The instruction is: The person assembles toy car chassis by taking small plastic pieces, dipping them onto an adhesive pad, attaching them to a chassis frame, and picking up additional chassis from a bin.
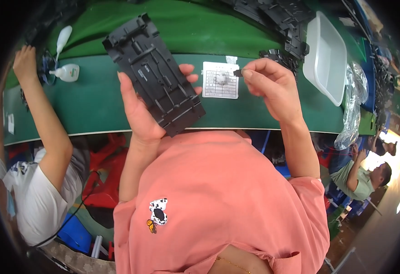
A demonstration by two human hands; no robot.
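Observation:
My left hand (138,107) is wrapped round a long black moulded plastic housing (154,75), holding it tilted above the green table. Ribs and slots on the housing's inner side face me. Between the thumb and forefinger of my right hand (273,86) is a small flat black plastic piece (238,73); its exact shape is partly hidden by the fingers. The two parts are apart, with a printed paper sheet (220,89) lying on the table between them. A small whitish lump (223,79) rests on that sheet.
Several black plastic parts (277,16) are heaped at the back right, beside a white plastic tub (321,86) and clear plastic bags (351,109). A white squeeze bottle (67,72) stands at left. A co-worker's arm (42,100) reaches over the table's left end.

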